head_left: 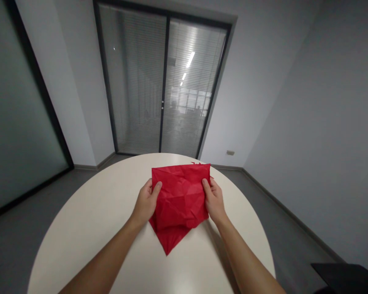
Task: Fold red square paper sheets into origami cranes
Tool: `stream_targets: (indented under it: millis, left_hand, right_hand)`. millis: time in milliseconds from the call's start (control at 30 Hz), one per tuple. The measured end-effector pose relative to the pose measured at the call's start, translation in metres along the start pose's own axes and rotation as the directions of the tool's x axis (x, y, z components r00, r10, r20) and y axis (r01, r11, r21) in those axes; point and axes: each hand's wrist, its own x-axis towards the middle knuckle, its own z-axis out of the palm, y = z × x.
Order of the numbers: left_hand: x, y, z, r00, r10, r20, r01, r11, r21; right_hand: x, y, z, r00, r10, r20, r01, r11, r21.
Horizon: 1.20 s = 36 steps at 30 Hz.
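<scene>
A creased red sheet [180, 200], of paper or thin cloth, is held up over the round table, its top edge nearly straight. My left hand [145, 203] pinches its left edge, thumb on the near face and fingers behind. On the opposite edge, my right hand [215, 201] grips in the same way. Below the upper layer, a pointed red corner [168, 241] hangs down toward me. Small jagged red bits show behind the top right corner; I cannot tell whether they belong to the sheet.
The round white table [95, 212] spreads under both forearms. Beyond it stands a glazed partition with blinds [141, 90] in a dark frame. A frosted panel [15, 106] is at the left, and a dark object [349, 275] sits at the lower right.
</scene>
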Motion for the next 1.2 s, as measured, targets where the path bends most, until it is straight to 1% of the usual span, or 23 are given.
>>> stream_targets:
  millis: [33, 100, 167, 233, 300, 367, 400, 433, 500, 600, 700, 767, 833, 867, 900, 933, 967, 1000, 1033, 1067, 1133, 1200]
  left_hand:
    - [0.001, -0.004, -0.001, 0.999, 0.008, -0.037, -0.006, 0.999, 0.053]
    - [0.004, -0.011, -0.003, 0.996, -0.014, -0.088, 0.029, 0.984, 0.177]
    - [0.007, -0.017, -0.007, 0.99, -0.048, -0.136, 0.085, 0.954, 0.286]
    - [0.01, -0.022, -0.013, 0.984, -0.061, -0.169, 0.124, 0.911, 0.394]
    - [0.012, -0.026, -0.019, 0.977, -0.062, -0.204, 0.16, 0.845, 0.51]
    - [0.015, -0.028, -0.025, 0.966, -0.08, -0.245, 0.22, 0.749, 0.625]
    - [0.015, -0.028, -0.027, 0.963, -0.103, -0.25, 0.249, 0.696, 0.673]
    - [0.015, -0.028, -0.029, 0.962, -0.137, -0.238, 0.268, 0.648, 0.713]
    - [0.013, -0.026, -0.031, 0.959, -0.209, -0.19, 0.276, 0.554, 0.785]
    - [0.005, -0.021, -0.03, 0.952, -0.272, -0.137, 0.239, 0.387, 0.891]
    - [-0.003, -0.012, -0.028, 0.938, -0.325, -0.119, 0.201, 0.232, 0.952]
    - [-0.006, -0.005, -0.028, 0.928, -0.359, -0.097, 0.156, 0.138, 0.978]
    - [-0.008, 0.003, -0.027, 0.935, -0.344, -0.086, 0.11, 0.049, 0.993]
    - [-0.008, 0.006, -0.025, 0.948, -0.308, -0.084, 0.093, 0.015, 0.996]
    - [-0.009, 0.008, -0.024, 0.967, -0.247, -0.063, 0.067, 0.006, 0.998]
    - [-0.01, 0.008, -0.021, 0.983, -0.183, -0.017, 0.021, 0.016, 1.0]
    - [-0.011, 0.007, -0.018, 0.989, -0.13, 0.076, -0.07, 0.049, 0.996]
    - [-0.013, 0.004, -0.014, 0.974, -0.113, 0.196, -0.186, 0.096, 0.978]
    - [-0.015, 0.0, -0.011, 0.947, -0.124, 0.295, -0.275, 0.152, 0.949]
    - [-0.018, -0.005, -0.007, 0.927, -0.152, 0.343, -0.311, 0.204, 0.928]
    - [-0.024, -0.014, -0.002, 0.885, -0.232, 0.405, -0.342, 0.267, 0.901]
    - [-0.029, -0.02, 0.002, 0.851, -0.303, 0.43, -0.347, 0.29, 0.892]
  right_hand:
    - [0.001, 0.002, 0.0, 0.999, 0.03, 0.014, -0.03, 0.999, 0.014]
    - [0.002, 0.006, -0.001, 0.993, 0.113, 0.045, -0.114, 0.993, 0.03]
    - [0.003, 0.011, -0.001, 0.968, 0.234, 0.089, -0.239, 0.97, 0.054]
    - [0.002, 0.016, -0.003, 0.916, 0.38, 0.127, -0.392, 0.916, 0.085]
    - [0.001, 0.019, -0.004, 0.842, 0.516, 0.158, -0.533, 0.841, 0.089]
    - [-0.002, 0.021, -0.007, 0.785, 0.583, 0.211, -0.605, 0.794, 0.059]
    - [-0.002, 0.022, -0.009, 0.771, 0.59, 0.24, -0.614, 0.789, 0.033]
    - [-0.003, 0.023, -0.01, 0.77, 0.583, 0.261, -0.603, 0.798, -0.003]
    - [-0.003, 0.027, -0.014, 0.794, 0.542, 0.274, -0.533, 0.838, -0.115]
    - [-0.003, 0.04, -0.021, 0.837, 0.464, 0.291, -0.367, 0.87, -0.33]
    - [-0.002, 0.058, -0.027, 0.861, 0.383, 0.334, -0.188, 0.851, -0.491]
    - [-0.002, 0.066, -0.03, 0.868, 0.355, 0.347, -0.113, 0.821, -0.559]
    - [-0.002, 0.067, -0.03, 0.866, 0.342, 0.364, -0.06, 0.795, -0.604]
    - [-0.002, 0.066, -0.03, 0.861, 0.339, 0.38, -0.037, 0.785, -0.619]
    - [-0.002, 0.064, -0.03, 0.856, 0.334, 0.395, -0.013, 0.777, -0.629]
    - [-0.002, 0.061, -0.029, 0.85, 0.326, 0.414, 0.015, 0.77, -0.637]
    - [-0.001, 0.058, -0.028, 0.845, 0.314, 0.434, 0.048, 0.763, -0.645]
    - [-0.001, 0.055, -0.027, 0.842, 0.301, 0.449, 0.081, 0.751, -0.656]
    - [-0.001, 0.052, -0.027, 0.841, 0.289, 0.456, 0.111, 0.734, -0.67]
    - [-0.001, 0.05, -0.026, 0.843, 0.283, 0.459, 0.134, 0.714, -0.687]
    - [0.0, 0.048, -0.024, 0.842, 0.287, 0.457, 0.16, 0.676, -0.719]
    - [0.0, 0.046, -0.023, 0.837, 0.3, 0.457, 0.17, 0.651, -0.739]
